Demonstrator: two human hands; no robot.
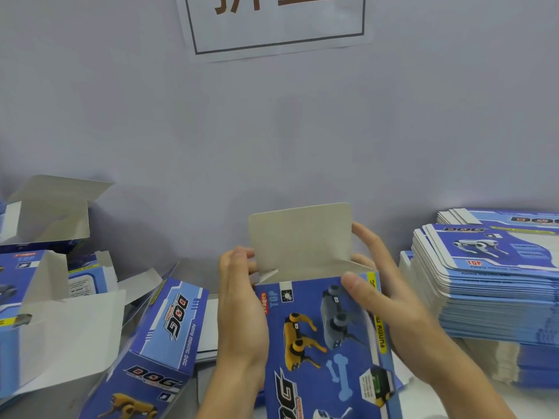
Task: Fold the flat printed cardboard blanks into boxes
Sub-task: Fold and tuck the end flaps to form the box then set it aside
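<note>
Folding now: both hands are holding one box (pixel 326 343) upright at the lower centre of the frame, its body already squared up and its top flap (pixel 301 234) still standing open.
Progress: several boxes are lying formed at the lower left, among them a finished box (pixel 169 337) leaning on its side and open boxes (pixel 45 267) with grey flaps up; I judge the job well under way but far from over.
Left to do: a tall stack (pixel 484 282) of flat blanks is sitting at the right of the frame, so many blanks are still waiting; the box in hand is still needing its top closed.
Left grip: the left hand (pixel 239 306) is clasping the box's left side, fingers curling at the base of the flap.
Right grip: the right hand (pixel 381 285) is grasping the right side, thumb pressing on the printed front, fingers reaching behind the flap's right edge.
Box and grips: the box is sitting between the two hands, touching both, flap rising above the fingertips.
Surface: the surface (pixel 423 400) is showing pale beneath the right forearm.
</note>
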